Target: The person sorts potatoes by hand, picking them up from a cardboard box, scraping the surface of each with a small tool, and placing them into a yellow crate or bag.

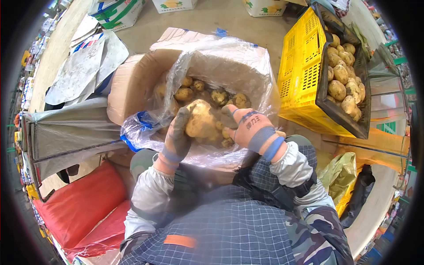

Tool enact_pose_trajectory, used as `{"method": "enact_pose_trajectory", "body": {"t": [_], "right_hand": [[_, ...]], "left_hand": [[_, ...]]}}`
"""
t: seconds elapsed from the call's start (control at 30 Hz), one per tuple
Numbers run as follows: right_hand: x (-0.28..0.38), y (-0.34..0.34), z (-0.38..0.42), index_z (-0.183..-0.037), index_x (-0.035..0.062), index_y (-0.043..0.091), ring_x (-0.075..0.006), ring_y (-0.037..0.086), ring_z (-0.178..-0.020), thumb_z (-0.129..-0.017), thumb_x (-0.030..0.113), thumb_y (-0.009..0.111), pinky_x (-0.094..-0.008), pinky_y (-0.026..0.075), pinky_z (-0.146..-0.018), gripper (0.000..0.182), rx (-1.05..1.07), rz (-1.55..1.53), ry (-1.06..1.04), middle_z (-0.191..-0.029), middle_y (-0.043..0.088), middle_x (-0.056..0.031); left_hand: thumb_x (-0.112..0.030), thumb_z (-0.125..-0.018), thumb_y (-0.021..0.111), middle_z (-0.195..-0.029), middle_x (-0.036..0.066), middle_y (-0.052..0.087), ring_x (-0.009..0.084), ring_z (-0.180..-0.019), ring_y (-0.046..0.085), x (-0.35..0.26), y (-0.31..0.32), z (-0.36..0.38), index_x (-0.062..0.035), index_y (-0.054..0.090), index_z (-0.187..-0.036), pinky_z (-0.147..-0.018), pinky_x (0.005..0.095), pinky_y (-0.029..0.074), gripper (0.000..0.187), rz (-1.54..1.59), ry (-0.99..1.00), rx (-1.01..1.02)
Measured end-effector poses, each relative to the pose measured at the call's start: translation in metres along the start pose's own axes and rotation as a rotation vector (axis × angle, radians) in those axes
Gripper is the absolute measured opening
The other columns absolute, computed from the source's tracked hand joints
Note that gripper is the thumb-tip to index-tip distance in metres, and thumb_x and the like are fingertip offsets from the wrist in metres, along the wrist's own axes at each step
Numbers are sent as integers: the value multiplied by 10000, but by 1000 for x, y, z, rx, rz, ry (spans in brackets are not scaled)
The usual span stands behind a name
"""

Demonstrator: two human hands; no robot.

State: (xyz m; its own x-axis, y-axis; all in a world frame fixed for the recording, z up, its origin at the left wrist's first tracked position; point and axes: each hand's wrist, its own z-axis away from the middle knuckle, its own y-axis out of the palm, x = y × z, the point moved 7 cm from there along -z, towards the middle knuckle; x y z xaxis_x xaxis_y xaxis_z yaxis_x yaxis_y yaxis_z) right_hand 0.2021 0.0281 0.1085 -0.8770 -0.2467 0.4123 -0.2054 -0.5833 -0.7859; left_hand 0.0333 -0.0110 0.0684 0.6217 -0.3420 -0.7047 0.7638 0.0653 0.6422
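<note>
A large pale potato (200, 120) is held up over an open cardboard box (128, 84) lined with clear plastic. My left hand (177, 132), in a dirty knit glove with a dark palm, is closed against the potato's left side. On its right side, my right hand (251, 127) has its gloved fingers and thumb curled at the potato's end; the fingertips are slightly blurred. Below and behind lie several loose potatoes (184, 94) in the box, some with dark soil patches. The plastic liner (229, 55) folds over the box's edges.
To the right, a yellow crate (304, 57) stands beside a dark-rimmed crate (363, 119) full of potatoes. A red bag (84, 203) lies at lower left, below a grey cloth panel (75, 128). Flattened card sheets (79, 70) and a printed carton (119, 15) are at upper left.
</note>
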Motion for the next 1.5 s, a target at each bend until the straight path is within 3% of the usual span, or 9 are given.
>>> {"method": "enact_pose_trajectory", "body": {"t": [0.17,0.27,0.47,0.7,0.8,0.97,1.23,1.37,1.5], "right_hand": [[-5,28,-13,-1456,120,387,-356,624,-1108,-908,388,627,-430,503,-924,654,25,33,10,-1168,656,-197],[-1,25,-15,-1475,84,354,-353,619,-1120,-910,384,625,-428,492,-948,695,87,19,27,-1191,647,-204],[8,28,-20,-1459,73,375,-354,604,-1135,-891,247,599,-412,476,-950,635,170,39,48,-1210,626,-220],[-17,11,-28,-1469,-19,353,-372,593,-1157,-817,262,698,-397,454,-1010,789,-203,-445,-44,-1249,603,-260],[-18,26,-38,-1523,101,315,-372,576,-1186,-812,201,667,-398,464,-1007,800,-78,-646,-75,-1306,561,-275],[-23,49,-46,-1517,57,319,-255,609,-1116,-792,70,664,-362,516,-925,804,183,-1342,-77,-1252,593,-181],[-4,28,-32,-1350,41,473,-169,634,-795,-863,102,649,-305,540,-721,521,178,-1731,-164,-1020,650,-90],[-101,-14,-21,-1095,31,589,-100,493,-562,-907,224,626,-263,464,-523,272,-114,-1847,-370,-794,599,-38],[-216,-113,42,-1133,-49,560,-60,416,-521,-935,318,647,-249,371,-510,427,-350,-2105,-413,-609,447,17]], "left_hand": [[-310,-1044,450,-1239,101,622,167,-1113,598,-13,-3,-6,2,547,-1321,-983,304,466,428,-947,512,38],[-319,-1035,488,-1226,90,620,149,-1097,586,2,-14,-14,0,555,-1312,-970,302,469,428,-230,91,-70],[-326,-1022,528,-1198,76,627,146,-1077,577,2,-18,-22,0,570,-1291,-962,295,460,426,-502,153,-150],[-368,-1035,450,-1189,135,652,188,-1063,604,-26,10,-20,18,583,-1281,-936,312,474,477,-949,523,-118],[-278,-1027,501,-1162,154,674,193,-1034,627,-29,-1,-18,18,602,-1256,-912,311,487,387,-871,483,-125],[-233,-1001,541,-1104,103,696,170,-992,631,-35,1,-21,29,642,-1191,-882,293,492,339,-631,409,-161],[-247,-963,595,-1101,102,682,140,-920,642,-49,1,-20,6,634,-1210,-809,264,517,356,-471,313,-119],[-245,-963,598,-1044,82,678,125,-814,639,-58,-38,-32,-20,628,-1222,-692,244,525,345,-536,225,-298],[-210,-948,628,-968,65,685,140,-825,655,-56,-93,-59,-38,660,-1183,-697,265,554,293,-557,94,-358]]}}
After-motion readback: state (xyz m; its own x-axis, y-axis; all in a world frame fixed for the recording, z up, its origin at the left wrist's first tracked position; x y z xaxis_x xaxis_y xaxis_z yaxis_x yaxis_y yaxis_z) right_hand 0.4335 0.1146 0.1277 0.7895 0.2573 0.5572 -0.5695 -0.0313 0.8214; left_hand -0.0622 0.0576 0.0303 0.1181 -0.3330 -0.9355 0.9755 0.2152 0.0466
